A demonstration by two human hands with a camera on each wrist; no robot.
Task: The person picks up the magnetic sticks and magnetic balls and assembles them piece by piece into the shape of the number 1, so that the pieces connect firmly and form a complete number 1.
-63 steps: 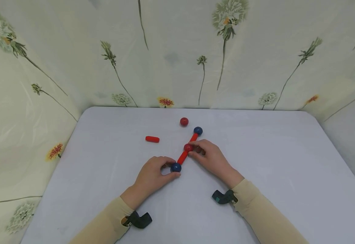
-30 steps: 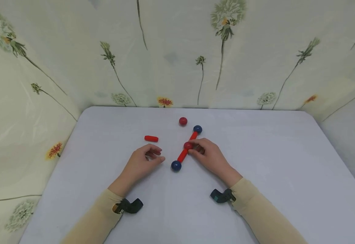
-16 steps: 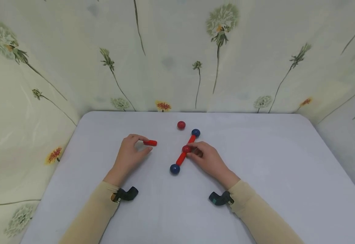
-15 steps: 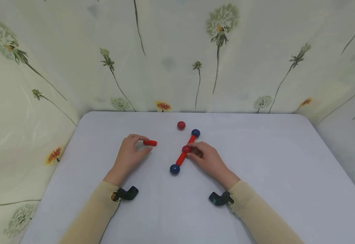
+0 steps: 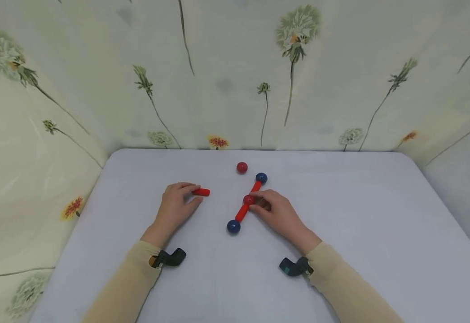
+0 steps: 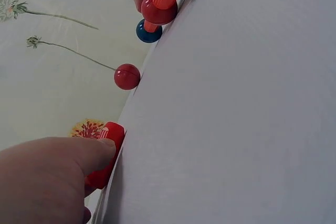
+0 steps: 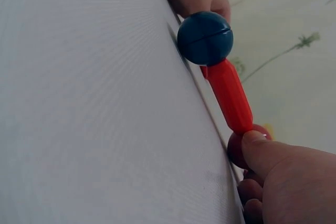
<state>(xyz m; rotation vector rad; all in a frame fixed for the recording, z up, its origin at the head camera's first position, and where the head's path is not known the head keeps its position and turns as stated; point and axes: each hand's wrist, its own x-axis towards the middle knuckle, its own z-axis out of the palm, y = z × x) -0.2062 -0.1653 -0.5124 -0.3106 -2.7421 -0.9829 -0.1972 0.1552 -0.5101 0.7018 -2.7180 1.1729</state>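
Observation:
On the white table, two red rods join a middle red ball to a blue ball at each end, a near blue ball and a far blue ball. My right hand pinches the middle red ball between thumb and fingers. To the left, my left hand has its thumb and fingers about a loose red rod lying on the table, its left end covered. In the left wrist view the thumb lies over this rod.
A loose red ball sits near the table's back edge, left of the far blue ball. Behind the table hangs a pale cloth printed with dandelions. Each wrist carries a small dark camera.
My left hand has let go of the near blue ball, moved left to the loose red rod and drawn its fingers in about it. The right hand stays on the middle red ball.

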